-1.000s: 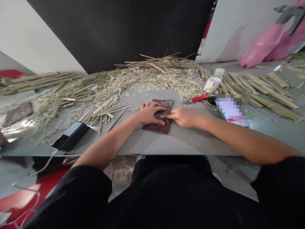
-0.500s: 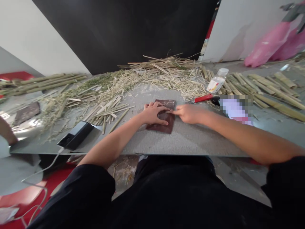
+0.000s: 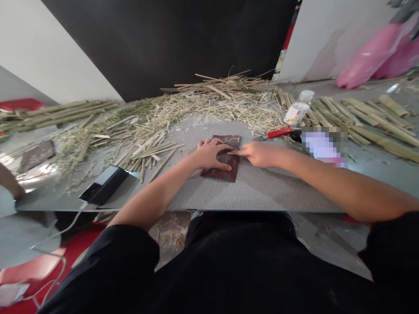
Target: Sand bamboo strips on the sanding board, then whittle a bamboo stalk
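On the table in front of me lies a dark brown sheet (image 3: pixel 225 173), perhaps leather. My left hand (image 3: pixel 209 155) rests flat on it, fingers spread, thumb and index finger apart. From the right, my right hand (image 3: pixel 258 154) reaches to the sheet's edge with its fingers closed in a pinch. A short pale bamboo strip (image 3: pixel 231 152) sticks out of that pinch over the sheet, its tip close to my left index finger. How much of the strip sits inside the right hand is hidden.
Shavings (image 3: pixel 196 107) and cut strips (image 3: pixel 152 150) cover the table's back and left. A red-handled knife (image 3: pixel 278 132), a bottle (image 3: pixel 297 108) and bamboo pieces (image 3: pixel 376 117) lie right. A black device (image 3: pixel 104 185) with a cable sits left, near another person's arm (image 3: pixel 9 181).
The view has shifted very slightly. Both hands stay at the brown sheet, and a little more of the pale strip shows between them.
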A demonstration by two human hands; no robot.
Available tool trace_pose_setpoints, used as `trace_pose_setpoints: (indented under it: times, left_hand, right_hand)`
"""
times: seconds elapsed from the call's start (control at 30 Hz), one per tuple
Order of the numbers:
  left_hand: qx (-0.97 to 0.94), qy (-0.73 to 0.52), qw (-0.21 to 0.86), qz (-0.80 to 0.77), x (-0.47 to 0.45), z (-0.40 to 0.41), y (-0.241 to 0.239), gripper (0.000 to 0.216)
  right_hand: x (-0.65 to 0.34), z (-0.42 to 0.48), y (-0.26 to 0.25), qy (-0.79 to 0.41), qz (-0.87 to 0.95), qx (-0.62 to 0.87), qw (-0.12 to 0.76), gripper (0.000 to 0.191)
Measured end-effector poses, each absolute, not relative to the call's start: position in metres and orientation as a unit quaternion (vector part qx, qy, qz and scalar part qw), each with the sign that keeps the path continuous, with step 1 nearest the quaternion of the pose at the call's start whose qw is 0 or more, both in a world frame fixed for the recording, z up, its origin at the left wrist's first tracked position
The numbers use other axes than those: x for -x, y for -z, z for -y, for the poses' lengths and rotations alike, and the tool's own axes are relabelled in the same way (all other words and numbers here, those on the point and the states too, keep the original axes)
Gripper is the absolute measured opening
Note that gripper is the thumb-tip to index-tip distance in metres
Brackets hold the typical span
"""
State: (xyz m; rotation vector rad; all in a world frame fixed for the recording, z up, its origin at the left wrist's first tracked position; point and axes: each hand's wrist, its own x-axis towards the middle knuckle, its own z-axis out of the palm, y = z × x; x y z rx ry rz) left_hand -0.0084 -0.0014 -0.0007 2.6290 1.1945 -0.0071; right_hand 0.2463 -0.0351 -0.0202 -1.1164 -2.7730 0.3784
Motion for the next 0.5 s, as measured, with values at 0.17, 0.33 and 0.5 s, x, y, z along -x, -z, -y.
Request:
trace_pose_setpoints:
  times: [0.17,0.33,0.5]
  left_hand:
    - [-0.908,0.01,0.123,-0.401,0.0077,0.001,0.0003,0.092]
    - [-0.907,0.016,0.118,-0.403,0.0076,0.003,-0.0025,0.095]
    - [-0.909,0.013,0.118,-0.4,0.0079,0.003,-0.0016,0.096]
  right_hand:
    - [-0.2471,0.0365,0.0155,-0.152,0.926,0.339,0.065,0.061]
    - [-0.2527,0.0362,0.0204,-0.057,0.926,0.372,0.026,0.064]
    - [-0.2498,0.0438,0.0254,-0.003,0.925,0.379,0.0,0.067]
